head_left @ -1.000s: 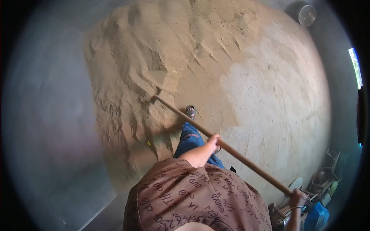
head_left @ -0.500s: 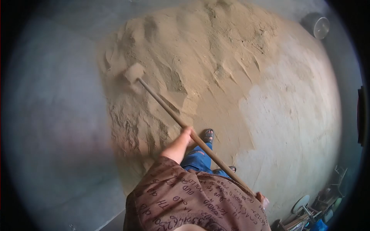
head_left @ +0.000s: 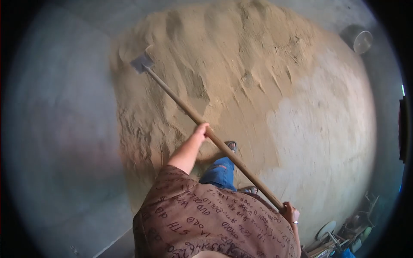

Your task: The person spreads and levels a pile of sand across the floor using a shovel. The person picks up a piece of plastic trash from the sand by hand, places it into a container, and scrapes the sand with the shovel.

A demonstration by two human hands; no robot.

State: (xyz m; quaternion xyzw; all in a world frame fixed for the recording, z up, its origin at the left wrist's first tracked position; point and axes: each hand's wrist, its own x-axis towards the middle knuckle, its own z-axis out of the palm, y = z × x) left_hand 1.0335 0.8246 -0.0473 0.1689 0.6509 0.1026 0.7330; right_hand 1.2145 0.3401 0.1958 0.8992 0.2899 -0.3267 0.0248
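A long wooden-handled shovel [head_left: 172, 95] lies diagonally across the view. Its grey blade [head_left: 141, 63] is over the upper left part of a sand pile [head_left: 223, 51], with little or no sand visible on it. My left hand [head_left: 202, 129] is wrapped round the middle of the handle, arm stretched forward. Near my right side, my right hand [head_left: 290, 212], with a band at the wrist, grips the rear end of the handle.
A grey wall [head_left: 64, 120] borders the sand on the left. Bare concrete floor [head_left: 322, 129] lies right of it. A round metal basin [head_left: 362, 42] is at the upper right. Stools and clutter [head_left: 327, 231] stand at the lower right. My sandalled feet are below the handle.
The shovel blade has moved up and left, away from my feet. The sand seen on it half a second ago is gone. My left hand has reached forward; my right hand has come closer to my body.
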